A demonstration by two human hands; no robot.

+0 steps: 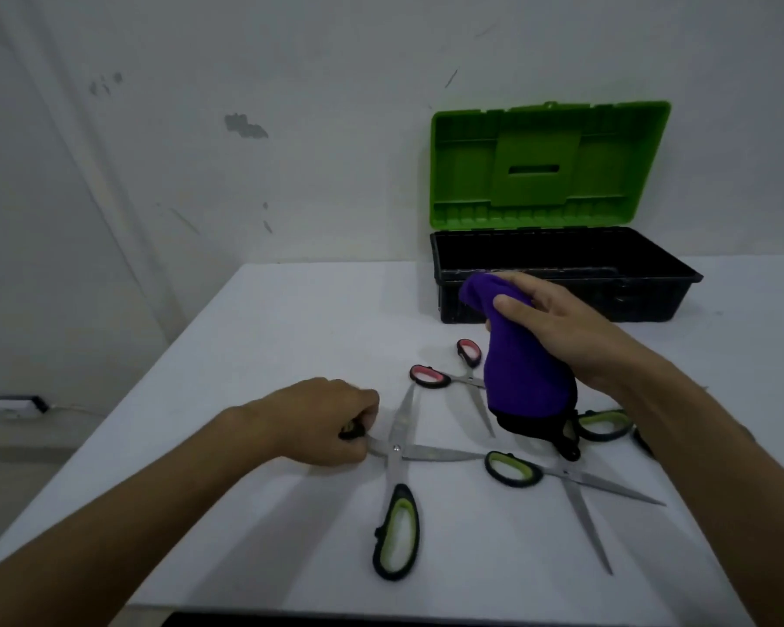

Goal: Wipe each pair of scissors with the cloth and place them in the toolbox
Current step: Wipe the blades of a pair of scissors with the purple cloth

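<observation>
Head view: left hand point(331, 418) closed around one handle of the splayed green-handled scissors point(397, 450) lying on the white table point(254, 337). Right hand point(557, 328) raised, fingers pinched on the bunched purple cloth point(521, 368). Pink-handled scissors point(458, 377) and another green-handled pair point(566, 481) on the table, unwiped by the look of it. Open toolbox point(562, 282) at the back, apparently empty. Probably first pick-up under way; next, lift and draw cloth along the blades, minding the edges.
</observation>
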